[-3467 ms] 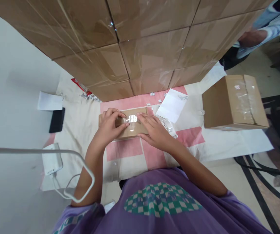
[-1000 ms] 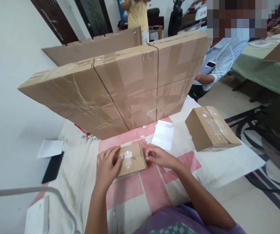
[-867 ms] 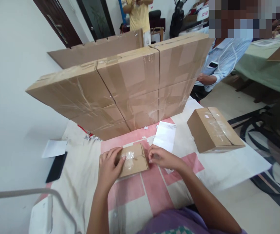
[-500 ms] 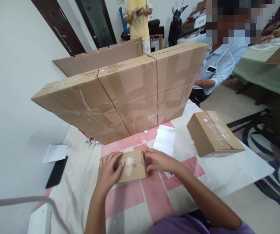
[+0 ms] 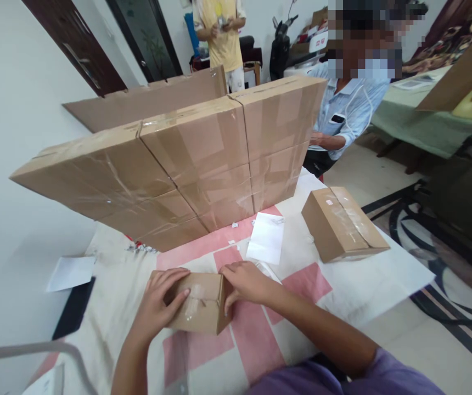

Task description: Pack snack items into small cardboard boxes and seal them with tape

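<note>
A small brown cardboard box [image 5: 203, 317] sits before me on the cloth-covered table, a strip of clear shiny tape across its lid seam. My left hand [image 5: 156, 307] grips its left side, fingers over the far edge and thumb on the top. At the other end, my right hand [image 5: 246, 282] is closed around the right side, fingertips at the far corner and thumb against the end face. The box's far side and underside are hidden. Just beyond my right hand lies a white sheet of paper [image 5: 265, 241].
A wall of stacked taped cartons [image 5: 203, 159] stands across the table. To the right is a larger taped carton [image 5: 343, 222]. A dark flat object [image 5: 73, 310] and papers lie left. A person in a light blue shirt [image 5: 343, 104] and another in yellow [image 5: 223, 44] are beyond.
The small box has tipped between my hands, so more of its right end face shows. Both hands keep their hold on it. The whole view has shifted slightly.
</note>
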`<action>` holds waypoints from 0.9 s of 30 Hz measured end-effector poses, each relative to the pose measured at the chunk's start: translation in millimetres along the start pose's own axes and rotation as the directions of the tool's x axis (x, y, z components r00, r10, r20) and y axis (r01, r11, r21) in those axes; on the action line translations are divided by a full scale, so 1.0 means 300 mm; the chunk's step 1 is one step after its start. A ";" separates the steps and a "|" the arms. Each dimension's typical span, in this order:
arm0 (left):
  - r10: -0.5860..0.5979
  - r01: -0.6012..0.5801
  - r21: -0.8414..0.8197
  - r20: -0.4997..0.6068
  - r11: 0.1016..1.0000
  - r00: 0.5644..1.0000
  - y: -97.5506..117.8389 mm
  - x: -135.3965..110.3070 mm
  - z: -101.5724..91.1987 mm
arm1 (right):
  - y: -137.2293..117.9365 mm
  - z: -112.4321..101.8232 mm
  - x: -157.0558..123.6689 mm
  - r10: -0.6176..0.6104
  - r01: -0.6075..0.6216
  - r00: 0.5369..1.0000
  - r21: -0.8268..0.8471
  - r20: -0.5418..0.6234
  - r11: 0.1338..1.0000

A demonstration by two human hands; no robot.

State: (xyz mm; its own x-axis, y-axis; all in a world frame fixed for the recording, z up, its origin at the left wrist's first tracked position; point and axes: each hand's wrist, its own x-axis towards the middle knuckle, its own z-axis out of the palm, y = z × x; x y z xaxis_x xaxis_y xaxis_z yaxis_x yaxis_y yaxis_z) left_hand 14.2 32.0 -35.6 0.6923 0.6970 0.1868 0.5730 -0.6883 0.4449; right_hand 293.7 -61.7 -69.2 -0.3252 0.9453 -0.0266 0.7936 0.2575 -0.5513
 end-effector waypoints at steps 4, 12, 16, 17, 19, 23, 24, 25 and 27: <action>0.071 -0.071 0.001 -0.040 0.998 0.997 -0.029 -0.009 -0.002 | -0.053 0.087 -0.084 0.014 -0.001 0.995 0.129 -0.097 0.992; 0.161 -0.155 0.045 -0.262 0.987 0.952 0.003 -0.021 0.004 | -0.161 0.214 -0.099 0.136 -0.027 0.957 0.387 -0.257 0.922; 0.102 0.035 0.168 -0.738 0.985 0.667 0.046 -0.084 0.009 | -0.139 0.163 -0.147 0.225 0.013 0.903 0.547 -0.365 0.837; 0.060 0.110 0.148 -0.820 0.983 0.569 0.050 -0.095 0.021 | -0.133 0.142 -0.177 0.234 0.036 0.886 0.564 -0.399 0.825; -0.079 0.236 0.015 -0.921 0.972 0.382 0.044 -0.098 0.066 | -0.128 0.094 -0.259 0.215 0.125 0.825 0.539 -0.522 0.833; -0.438 0.338 -0.316 -0.810 0.886 0.389 0.003 -0.028 0.240 | -0.150 -0.016 -0.507 0.215 0.090 0.663 0.361 -0.717 0.928; -0.485 0.364 -0.336 -0.723 0.869 0.491 -0.007 -0.003 0.293 | -0.161 -0.038 -0.587 0.253 -0.004 0.621 0.319 -0.742 0.948; -0.510 0.389 -0.333 -0.630 0.859 0.586 -0.017 0.020 0.344 | -0.172 -0.052 -0.672 0.286 -0.111 0.572 0.273 -0.768 0.955; -0.504 0.408 -0.297 -0.465 0.863 0.727 -0.035 0.058 0.430 | -0.197 -0.056 -0.853 0.328 -0.357 0.427 0.176 -0.843 0.918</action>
State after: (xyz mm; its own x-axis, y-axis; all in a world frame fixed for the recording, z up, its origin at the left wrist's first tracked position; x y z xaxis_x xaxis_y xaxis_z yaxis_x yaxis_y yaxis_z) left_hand 77.0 25.3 -150.0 0.0106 0.9476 0.3192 0.6472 -0.2498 0.7203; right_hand 338.7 -315.4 -15.9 0.5545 0.6568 0.5110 0.7536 -0.1360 -0.6431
